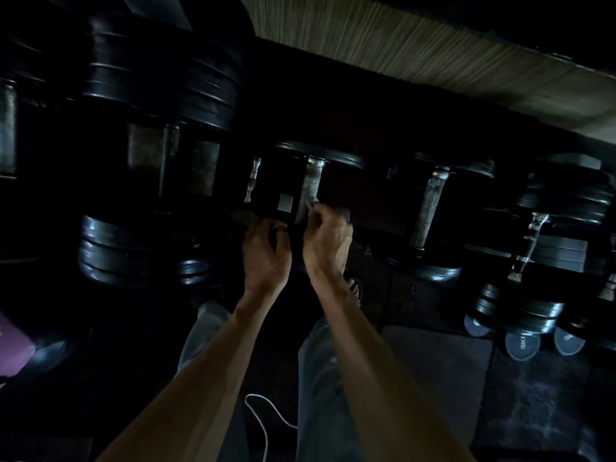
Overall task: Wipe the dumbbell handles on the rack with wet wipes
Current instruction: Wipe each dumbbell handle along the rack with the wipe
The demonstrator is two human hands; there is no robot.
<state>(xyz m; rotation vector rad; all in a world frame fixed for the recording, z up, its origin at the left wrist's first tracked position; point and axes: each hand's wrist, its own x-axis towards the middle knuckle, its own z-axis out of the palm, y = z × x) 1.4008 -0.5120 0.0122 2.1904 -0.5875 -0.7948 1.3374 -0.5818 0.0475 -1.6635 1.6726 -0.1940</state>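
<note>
Just beyond both hands [293,243], a dumbbell handle [310,188], wipe [309,205] pinched.

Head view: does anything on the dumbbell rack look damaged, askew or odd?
One thing stands out: the handle of the dumbbell at far right looks wrapped in ragged pale strips that hang loose, unlike the bare metal handles beside it. The view is too dark to tell what the strips are.

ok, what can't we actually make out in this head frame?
- Left hand: grips a dark pack; darkness hides what it is.
- Right hand: pinches something pale, too small to confirm as a wipe.
- Dumbbell handle: lower end hidden behind the right hand.
- Far-left dumbbell: cut off by the frame edge.
- Rack: lost in shadow.
</note>
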